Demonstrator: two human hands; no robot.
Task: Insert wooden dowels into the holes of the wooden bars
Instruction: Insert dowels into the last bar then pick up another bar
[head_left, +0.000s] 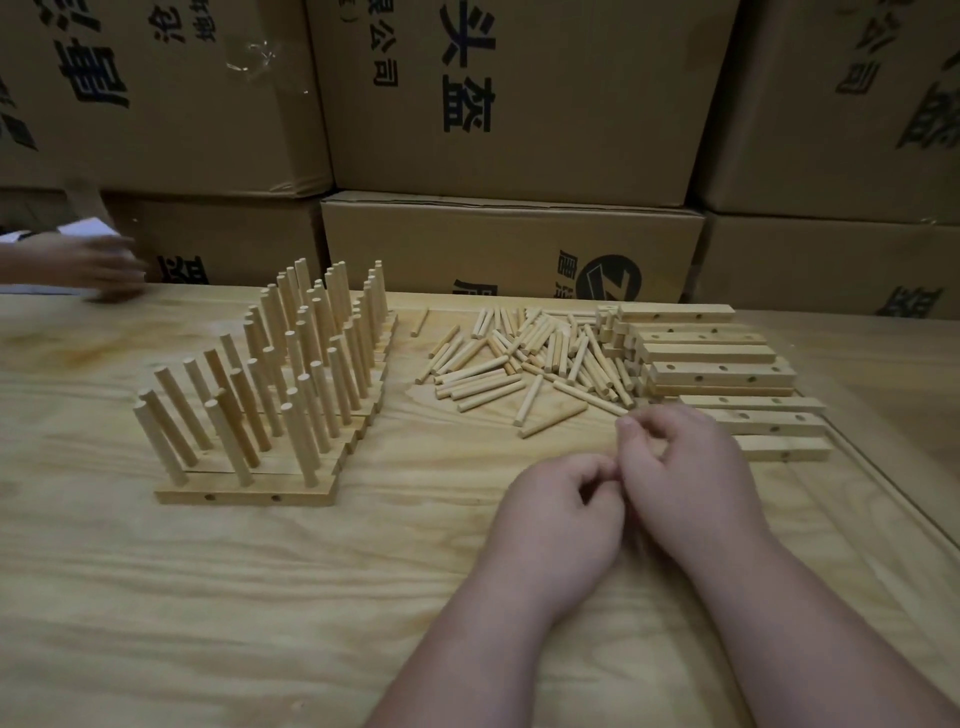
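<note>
My left hand (561, 514) and my right hand (685, 467) rest side by side on the table, touching each other. Their fingers are loosely curled and I see nothing held in either. Just beyond them lies a loose pile of wooden dowels (524, 358). To the right of that pile is a stack of wooden bars with holes (717, 371). On the left stand several finished bars (244, 496) set side by side, with upright dowels (306, 364) in their holes.
The work surface is a pale wooden table (260, 597). Stacked cardboard boxes (509, 244) form a wall along its far edge. Another person's hand (88, 267), blurred, reaches in at the far left edge.
</note>
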